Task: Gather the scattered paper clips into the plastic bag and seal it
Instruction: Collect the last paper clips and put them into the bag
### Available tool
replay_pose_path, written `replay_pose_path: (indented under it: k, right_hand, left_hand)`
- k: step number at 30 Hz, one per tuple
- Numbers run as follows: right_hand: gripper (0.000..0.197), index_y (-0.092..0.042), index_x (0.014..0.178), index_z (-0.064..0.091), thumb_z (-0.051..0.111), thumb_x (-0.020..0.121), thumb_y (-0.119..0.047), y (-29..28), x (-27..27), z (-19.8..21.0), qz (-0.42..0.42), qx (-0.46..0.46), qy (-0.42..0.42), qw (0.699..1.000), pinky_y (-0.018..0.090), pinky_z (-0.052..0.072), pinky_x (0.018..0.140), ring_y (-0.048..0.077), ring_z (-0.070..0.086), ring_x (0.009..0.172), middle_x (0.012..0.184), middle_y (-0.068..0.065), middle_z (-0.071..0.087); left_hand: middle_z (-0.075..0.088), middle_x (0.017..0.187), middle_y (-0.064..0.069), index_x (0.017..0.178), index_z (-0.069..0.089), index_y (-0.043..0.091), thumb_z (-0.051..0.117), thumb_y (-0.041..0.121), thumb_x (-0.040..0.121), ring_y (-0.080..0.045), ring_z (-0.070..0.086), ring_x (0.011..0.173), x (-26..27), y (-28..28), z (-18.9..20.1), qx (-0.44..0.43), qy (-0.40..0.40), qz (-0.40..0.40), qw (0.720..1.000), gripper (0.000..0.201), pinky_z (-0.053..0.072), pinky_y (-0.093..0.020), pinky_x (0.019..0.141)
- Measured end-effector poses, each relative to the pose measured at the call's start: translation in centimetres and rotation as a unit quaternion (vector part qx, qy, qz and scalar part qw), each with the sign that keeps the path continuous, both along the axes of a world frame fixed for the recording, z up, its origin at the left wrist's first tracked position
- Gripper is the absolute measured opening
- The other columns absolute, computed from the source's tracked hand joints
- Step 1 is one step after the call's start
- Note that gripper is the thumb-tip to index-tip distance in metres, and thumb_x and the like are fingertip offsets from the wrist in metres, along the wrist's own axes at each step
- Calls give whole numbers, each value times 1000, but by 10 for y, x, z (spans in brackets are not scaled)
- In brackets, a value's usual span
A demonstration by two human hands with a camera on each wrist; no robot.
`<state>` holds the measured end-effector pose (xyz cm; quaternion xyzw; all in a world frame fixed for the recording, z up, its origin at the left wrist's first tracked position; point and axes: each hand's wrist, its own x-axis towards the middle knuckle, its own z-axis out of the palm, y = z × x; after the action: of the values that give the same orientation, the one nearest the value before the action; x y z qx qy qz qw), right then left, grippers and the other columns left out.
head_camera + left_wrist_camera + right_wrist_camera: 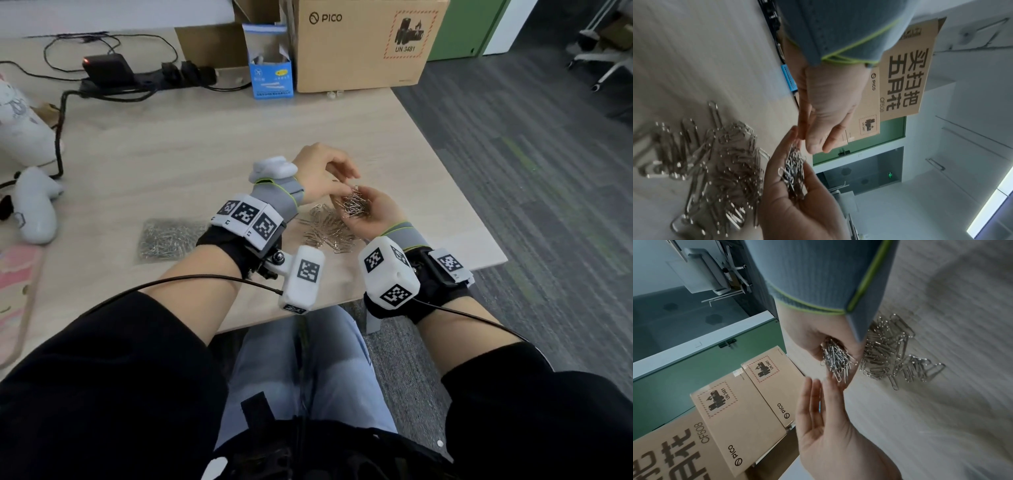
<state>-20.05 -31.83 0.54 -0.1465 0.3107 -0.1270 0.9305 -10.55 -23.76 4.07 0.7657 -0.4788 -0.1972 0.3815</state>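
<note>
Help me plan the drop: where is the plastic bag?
Head view: the plastic bag lies on the table, just left of the left forearm, apart from the loose paper clips.

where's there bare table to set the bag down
Bare wood from the power strip down to the left hand, and right of the right hand to the table edge. Crowded near you: plastic bag, loose paper clips under the hands, white controller at the left.

A loose heap of silver wire paper clips lies on the pale wood worktop. A clear plastic bag, lying flat and holding clips, sits at its nine o'clock. A tangled silver clip bunch rests in the cupped right hand.
</note>
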Motion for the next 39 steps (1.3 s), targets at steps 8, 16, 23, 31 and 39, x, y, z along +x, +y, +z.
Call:
replay_pose_path:
  k: [8,16,23,31,39]
  right_hand:
    - [38,2,86,54,24,102,-15,16,13,5,44,26,-1,999,29,53,48,29,66,87,79,17,68]
    - [37,8,85,55,27,99,-12,48,25,3,109,39,8,993,33,54,47,31,57,76,65,24,65]
    - [36,9,86,52,25,102,-10,65,29,7,95,66,18,993,39,36,108,42,56,100,73,29,62]
    - [40,13,88,51,22,103,-12,84,23,5,120,67,35,990,39,24,116,36,37,135,143,23,40]
    - [39,12,97,52,22,103,-12,100,32,14,187,10,52,981,39,23,114,34,33,138,112,32,53]
  left_hand:
    - [60,61,9,77,69,14,86,27,58,-5,55,51,17,45,-3,71,-28,66,995,28,48,-20,54]
    - [62,67,0,77,74,18,80,24,66,4,51,51,17,66,1,76,-95,68,990,14,40,-19,59]
    - [55,55,14,72,72,14,75,31,72,5,52,47,32,109,3,54,-96,166,980,17,39,-19,55]
    - [59,53,-2,53,64,14,68,38,72,-19,55,55,26,129,-6,294,-98,172,935,31,45,-27,59]
    - [52,42,7,46,56,22,62,25,79,-14,54,53,31,133,-11,195,-72,147,967,33,44,-28,59]
